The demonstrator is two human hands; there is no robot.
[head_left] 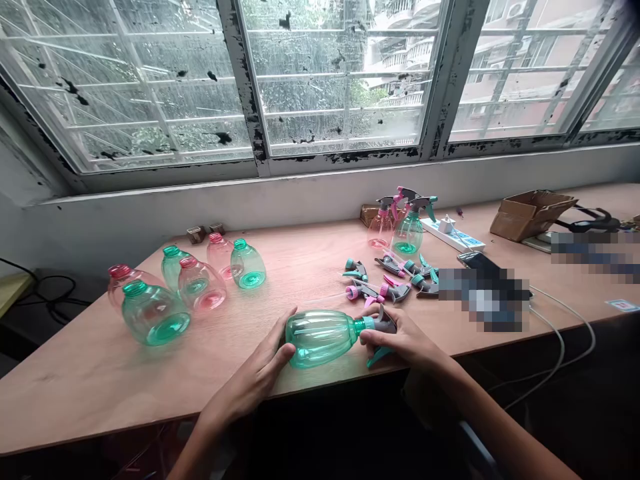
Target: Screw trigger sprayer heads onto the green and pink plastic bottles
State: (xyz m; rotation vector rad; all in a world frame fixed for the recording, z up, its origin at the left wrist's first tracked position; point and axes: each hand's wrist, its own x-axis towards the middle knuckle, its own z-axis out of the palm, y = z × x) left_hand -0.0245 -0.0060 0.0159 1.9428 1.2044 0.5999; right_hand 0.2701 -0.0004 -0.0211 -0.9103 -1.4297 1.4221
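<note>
A clear green spray bottle [321, 339] lies on its side between my hands, above the table's front edge. My left hand [270, 357] cups its base, with the thumb at the near side and the fingers behind. At the neck, my right hand [395, 337] grips the grey and teal spray head [383, 325], whose teal trigger points down. The head sits on the bottle's mouth; whether it is tight I cannot tell. Behind my right hand lie several loose spray heads [395, 292], pink-grey and teal-grey. To the left stand several bottles without heads, among them a green bottle [156, 313] and a pink bottle [201, 285].
Bottles with spray heads, one pink [381, 230] and one green [409, 232], stand near the wall. Beside them are a white power strip [453, 235] and an open cardboard box [530, 215]. White cables [563, 347] hang over the front edge at right.
</note>
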